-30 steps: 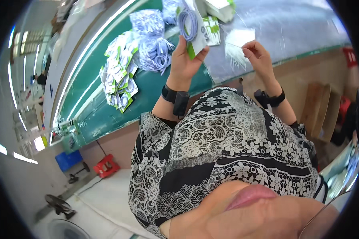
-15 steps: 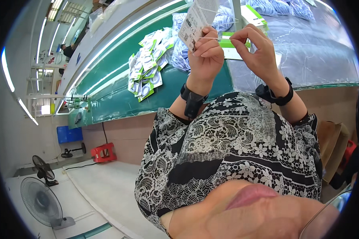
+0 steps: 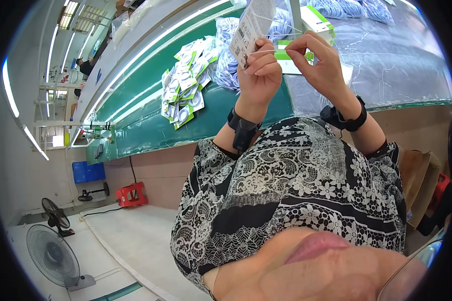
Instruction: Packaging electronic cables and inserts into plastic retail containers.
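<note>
My left hand (image 3: pixel 260 75) grips a white printed card (image 3: pixel 251 32), tilted upright above the table. A thin white cord (image 3: pixel 271 51) runs from beside the card to my right hand (image 3: pixel 316 60), whose thumb and fingertips pinch it. Another thin white strand slants from the card's upper edge toward the same fingers. The card's other side is turned away from view. Behind my left hand lie bundles of coiled pale cable (image 3: pixel 226 67) in clear bags. Beyond my right hand is a green-and-white box (image 3: pixel 317 21), with a flat green-and-white pack (image 3: pixel 292 66) partly hidden behind my fingers.
Left on the green table (image 3: pixel 140 118) lies a pile of green-and-white carded cable packs (image 3: pixel 186 83). More bagged cable coils (image 3: pixel 354 9) sit at the far right. A grey upright post (image 3: pixel 294 17) rises near my hands. Red stool (image 3: pixel 131 194) and fans (image 3: pixel 52 253) stand on the floor.
The card and my left hand have shifted slightly right. My right hand has moved very little and still pinches the cord; the slanting strand near the card shows more plainly now.
</note>
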{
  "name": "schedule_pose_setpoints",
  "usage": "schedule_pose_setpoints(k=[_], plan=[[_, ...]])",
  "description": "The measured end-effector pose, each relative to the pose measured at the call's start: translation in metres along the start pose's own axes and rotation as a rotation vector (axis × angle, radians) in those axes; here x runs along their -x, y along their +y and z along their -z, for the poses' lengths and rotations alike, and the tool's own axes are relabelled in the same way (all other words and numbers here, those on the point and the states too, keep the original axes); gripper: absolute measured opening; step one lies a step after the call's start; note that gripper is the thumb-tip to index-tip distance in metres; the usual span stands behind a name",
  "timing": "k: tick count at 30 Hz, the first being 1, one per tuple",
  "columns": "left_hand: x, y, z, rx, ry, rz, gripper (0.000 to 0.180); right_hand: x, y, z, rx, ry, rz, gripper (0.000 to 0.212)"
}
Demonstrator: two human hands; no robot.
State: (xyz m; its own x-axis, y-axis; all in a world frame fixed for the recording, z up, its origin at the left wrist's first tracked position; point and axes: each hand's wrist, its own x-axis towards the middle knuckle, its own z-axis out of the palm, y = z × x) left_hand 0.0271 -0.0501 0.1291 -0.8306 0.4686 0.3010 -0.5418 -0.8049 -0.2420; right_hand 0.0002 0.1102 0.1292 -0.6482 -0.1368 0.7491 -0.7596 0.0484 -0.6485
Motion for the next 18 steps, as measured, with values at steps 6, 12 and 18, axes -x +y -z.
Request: schedule_pose_setpoints(k=[6,12,18], plan=[[0.0027,0.0019,0.0035,-0.004,0.010,-0.012,0.015,0.0004,0.0011,0.0032,-0.008,0.005,-0.007,0.006],[0.0010,-0.0011,0.0059,-0.014,0.009,-0.008,0.015,0.0034,0.0056,0.0061,0.006,-0.017,0.023,0.008],[0.0004,-0.0013,0.0075,-0.026,0.021,-0.023,0.015,0.0058,0.0073,0.0079,-0.024,-0.011,-0.023,0.007]])
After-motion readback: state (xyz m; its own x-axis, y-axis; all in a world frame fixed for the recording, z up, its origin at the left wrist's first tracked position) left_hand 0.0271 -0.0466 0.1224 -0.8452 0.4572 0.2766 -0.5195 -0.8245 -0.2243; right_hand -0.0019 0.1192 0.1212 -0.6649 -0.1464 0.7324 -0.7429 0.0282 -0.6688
